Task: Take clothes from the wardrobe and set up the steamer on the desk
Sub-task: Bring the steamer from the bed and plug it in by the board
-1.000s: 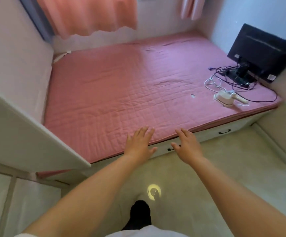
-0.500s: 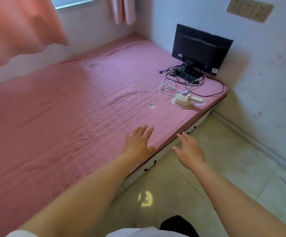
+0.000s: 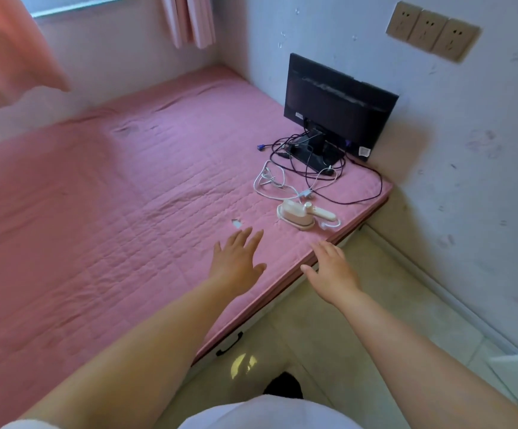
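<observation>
A small cream handheld steamer (image 3: 301, 214) lies on its side near the right front corner of the pink quilted mattress (image 3: 103, 212), its white cord (image 3: 270, 181) looped behind it. My left hand (image 3: 236, 261) hovers open over the mattress, a short way in front and left of the steamer. My right hand (image 3: 332, 267) is open too, fingers spread, above the mattress edge just below the steamer. Neither hand touches anything. No clothes or wardrobe are visible.
A black monitor (image 3: 338, 106) stands against the right wall with tangled dark cables (image 3: 313, 156) at its base. Three wall sockets (image 3: 431, 32) sit above it. A small white scrap (image 3: 237, 223) lies on the mattress. Drawer handles (image 3: 230, 345) show under the bed; tiled floor (image 3: 375, 305) lies on the right.
My view has swung right and closer to the steamer and monitor. Both open hands have stayed stretched forward and now sit nearer the steamer.
</observation>
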